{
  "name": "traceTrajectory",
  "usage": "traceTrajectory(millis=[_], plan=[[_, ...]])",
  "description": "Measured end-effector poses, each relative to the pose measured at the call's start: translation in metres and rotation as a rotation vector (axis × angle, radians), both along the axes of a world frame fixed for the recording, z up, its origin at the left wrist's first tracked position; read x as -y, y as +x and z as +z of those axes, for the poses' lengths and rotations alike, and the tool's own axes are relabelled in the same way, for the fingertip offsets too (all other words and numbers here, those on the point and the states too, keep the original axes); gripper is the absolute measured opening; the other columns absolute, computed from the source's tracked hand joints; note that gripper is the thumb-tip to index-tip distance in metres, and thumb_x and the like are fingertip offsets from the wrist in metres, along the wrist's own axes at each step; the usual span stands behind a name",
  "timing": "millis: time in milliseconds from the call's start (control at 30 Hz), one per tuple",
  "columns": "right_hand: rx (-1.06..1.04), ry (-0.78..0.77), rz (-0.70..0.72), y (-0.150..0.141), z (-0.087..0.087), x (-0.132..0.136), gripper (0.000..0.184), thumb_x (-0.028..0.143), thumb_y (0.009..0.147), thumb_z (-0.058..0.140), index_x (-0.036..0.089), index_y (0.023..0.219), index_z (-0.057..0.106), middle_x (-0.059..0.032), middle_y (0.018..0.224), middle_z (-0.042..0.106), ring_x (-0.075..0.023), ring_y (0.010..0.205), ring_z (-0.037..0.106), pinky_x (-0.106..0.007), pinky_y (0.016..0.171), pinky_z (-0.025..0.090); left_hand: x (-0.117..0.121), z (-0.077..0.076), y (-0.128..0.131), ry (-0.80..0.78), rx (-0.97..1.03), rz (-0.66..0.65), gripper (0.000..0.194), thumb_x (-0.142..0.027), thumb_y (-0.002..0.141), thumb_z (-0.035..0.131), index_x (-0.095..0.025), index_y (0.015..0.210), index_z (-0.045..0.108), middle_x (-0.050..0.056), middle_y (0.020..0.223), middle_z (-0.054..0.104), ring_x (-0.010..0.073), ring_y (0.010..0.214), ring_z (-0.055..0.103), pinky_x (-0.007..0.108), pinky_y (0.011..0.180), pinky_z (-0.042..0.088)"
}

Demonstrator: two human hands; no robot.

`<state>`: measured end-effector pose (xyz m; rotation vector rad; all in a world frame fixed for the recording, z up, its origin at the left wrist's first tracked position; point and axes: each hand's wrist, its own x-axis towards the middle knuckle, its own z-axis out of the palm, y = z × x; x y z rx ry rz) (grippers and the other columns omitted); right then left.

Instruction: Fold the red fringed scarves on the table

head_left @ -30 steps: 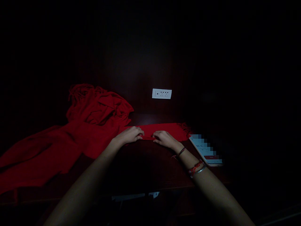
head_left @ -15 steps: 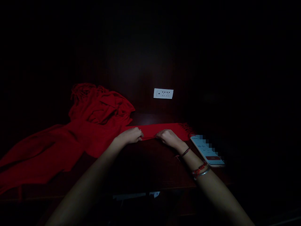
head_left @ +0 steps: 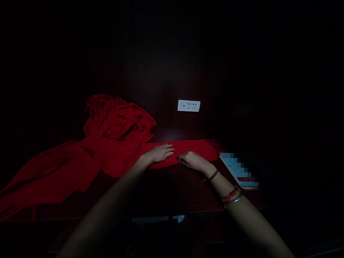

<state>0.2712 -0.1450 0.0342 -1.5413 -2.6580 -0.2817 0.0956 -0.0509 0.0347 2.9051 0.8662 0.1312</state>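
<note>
phone point(head_left: 238, 175) and white socket plate point(head_left: 189, 105)
right of the grip, the phone lies lit on the dark table point(head_left: 166, 195), its screen partly pixelated; beyond the grip, the plate is on the wall point(head_left: 161, 71); nearer than the grip, below the table's front edge, pale unclear items point(head_left: 151, 219) show.

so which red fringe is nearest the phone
The right fringe, on the flat strip beside the phone; the left fringe sits on the crumpled heap, farther away.

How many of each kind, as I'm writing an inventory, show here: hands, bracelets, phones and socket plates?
Hands: 2 (left hand flat on the red cloth, right hand at its near edge)
Bracelets: 3 (dark cord, red band, silver bangle)
Phone: 1
Socket plate: 1
Total: 7
</note>
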Motion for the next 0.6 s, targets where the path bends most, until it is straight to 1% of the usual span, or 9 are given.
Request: traceTrajectory(millis=[67, 133, 167, 233, 300, 367, 433, 500, 600], plan=[[0.015, 0.0, -0.039, -0.001, -0.002, 0.003, 0.023, 0.023, 0.084, 0.031, 0.015, 0.08, 0.053, -0.0063, 0.074, 0.059, -0.0124, 0.066, 0.053, -0.021, 0.059, 0.034, -0.01, -0.014, 0.004, -0.094, -0.062, 0.055, 0.047, -0.05, 0.08, 0.023, -0.031, 0.124, 0.027, 0.001, 0.133, 0.02, 0.0239, 0.12, 0.016, 0.043, 0.093, 0.017], [0.022, 0.006, -0.068, -0.003, -0.006, 0.006, 0.023, 0.022, 0.085, 0.03, 0.015, 0.086, 0.052, -0.0073, 0.077, 0.06, -0.0133, 0.068, 0.055, -0.022, 0.06, 0.036, -0.019, -0.023, 0.004, -0.144, -0.106, 0.135, 0.054, -0.058, 0.076, 0.021, -0.035, 0.125, 0.018, 0.0, 0.135, 0.011, 0.0284, 0.121, 0.008, 0.049, 0.092, 0.013], [0.02, 0.012, -0.075, -0.004, -0.009, 0.007, 0.023, 0.021, 0.085, 0.029, 0.015, 0.09, 0.051, -0.008, 0.081, 0.06, -0.0138, 0.071, 0.055, -0.022, 0.062, 0.037, -0.022, -0.025, 0.003, -0.151, -0.12, 0.16, 0.056, -0.06, 0.075, 0.02, -0.036, 0.126, 0.016, 0.0, 0.135, 0.008, 0.0294, 0.12, 0.006, 0.049, 0.092, 0.011], [0.002, 0.038, -0.064, -0.005, -0.015, 0.007, 0.025, 0.018, 0.085, 0.028, 0.014, 0.099, 0.049, -0.0105, 0.095, 0.057, -0.0152, 0.085, 0.054, -0.025, 0.071, 0.038, -0.025, -0.025, 0.0, -0.15, -0.148, 0.197, 0.058, -0.061, 0.075, 0.018, -0.036, 0.126, 0.014, 0.0, 0.135, 0.007, 0.0302, 0.12, 0.004, 0.049, 0.093, 0.01], [-0.042, 0.076, -0.042, -0.006, -0.019, 0.007, 0.03, 0.017, 0.085, 0.026, 0.013, 0.107, 0.045, -0.0118, 0.111, 0.049, -0.0163, 0.101, 0.045, -0.029, 0.082, 0.035, -0.025, -0.025, -0.002, -0.122, -0.161, 0.229, 0.056, -0.059, 0.077, 0.017, -0.034, 0.127, 0.014, 0.001, 0.135, 0.006, 0.0302, 0.12, 0.003, 0.048, 0.093, 0.009], [-0.105, 0.097, -0.011, -0.005, -0.021, 0.005, 0.033, 0.018, 0.085, 0.025, 0.012, 0.111, 0.044, -0.0108, 0.119, 0.043, -0.0168, 0.11, 0.037, -0.032, 0.089, 0.031, -0.021, -0.024, -0.003, -0.05, -0.119, 0.194, 0.052, -0.054, 0.079, 0.016, -0.033, 0.127, 0.015, 0.0, 0.136, 0.005, 0.0279, 0.121, 0.001, 0.047, 0.094, 0.008], [-0.171, 0.059, 0.032, -0.002, -0.02, 0.004, 0.032, 0.022, 0.084, 0.027, 0.013, 0.109, 0.047, -0.0096, 0.118, 0.044, -0.0168, 0.11, 0.037, -0.032, 0.091, 0.03, -0.017, -0.025, -0.003, -0.008, -0.083, 0.095, 0.05, -0.053, 0.08, 0.015, -0.034, 0.127, 0.014, -0.002, 0.136, 0.004, 0.0249, 0.121, -0.001, 0.046, 0.095, 0.007], [-0.236, -0.023, 0.076, 0.004, -0.018, 0.003, 0.032, 0.028, 0.083, 0.032, 0.014, 0.106, 0.049, -0.0088, 0.114, 0.048, -0.0161, 0.107, 0.04, -0.03, 0.09, 0.031, -0.014, -0.027, -0.002, -0.039, -0.106, 0.035, 0.051, -0.055, 0.079, 0.016, -0.035, 0.127, 0.012, -0.004, 0.135, 0.004, 0.0246, 0.122, 0.0, 0.047, 0.094, 0.007], [-0.321, -0.132, 0.079, 0.016, -0.017, 0.003, 0.035, 0.035, 0.081, 0.035, 0.017, 0.107, 0.049, -0.0072, 0.117, 0.046, -0.0157, 0.108, 0.04, -0.03, 0.091, 0.03, -0.013, -0.032, -0.003, -0.079, -0.145, 0.052, 0.053, -0.058, 0.078, 0.017, -0.036, 0.126, 0.013, -0.004, 0.135, 0.006, 0.0266, 0.121, 0.003, 0.049, 0.093, 0.009]])
